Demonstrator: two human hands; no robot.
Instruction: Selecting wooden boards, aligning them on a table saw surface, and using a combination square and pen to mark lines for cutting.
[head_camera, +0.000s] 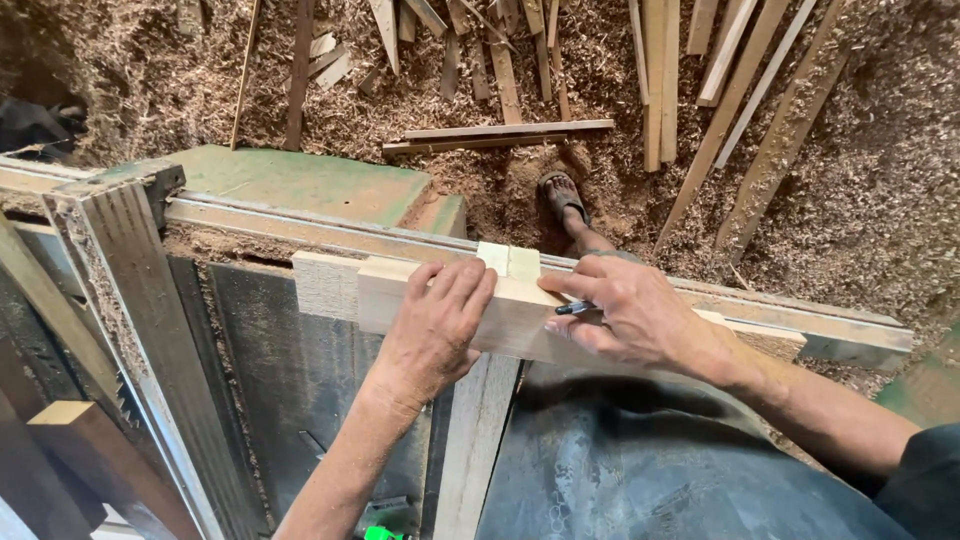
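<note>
My left hand (435, 325) lies flat on a pale wooden block (385, 290) that rests across the machine table, its fingers spread over the top. My right hand (625, 315) grips a dark pen (577, 308), with the tip against the same block just right of my left fingers. A narrow wooden strip (470, 440) runs from under the block toward me. A small pale piece (508, 260) stands at the block's far edge, between my two hands.
The dark metal table (270, 350) has a green frame (300, 180) behind it and a slanted wooden fence (130, 290) on the left. Beyond it, sawdust and several loose wooden slats (500, 130) cover the floor. My sandalled foot (562, 195) stands there.
</note>
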